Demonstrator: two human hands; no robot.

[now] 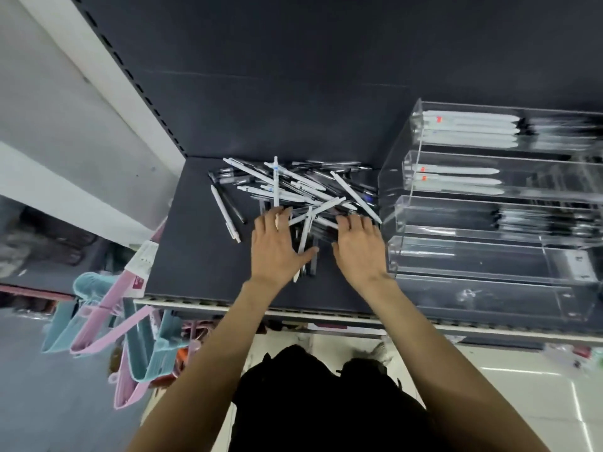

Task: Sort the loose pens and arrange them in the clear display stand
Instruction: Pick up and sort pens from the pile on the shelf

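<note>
A heap of loose white and dark pens [303, 187] lies on the dark shelf [195, 256], left of the clear tiered display stand [489, 265]. The stand's upper tiers hold white pens [463, 125] and dark pens [554, 220]; its two front tiers look bare. My left hand [277, 249] rests at the heap's near edge. A white pen [276, 181] stands up between its fingers, and more pens stick out under its palm. My right hand [359, 249] lies beside it with fingers spread, its fingertips touching the pens close to the stand.
Two single pens [225, 213] lie apart at the heap's left. Pink and teal hangers [130, 337] hang below the shelf's front edge [202, 305] at the left. A white slotted upright [130, 79] and the dark back panel bound the shelf.
</note>
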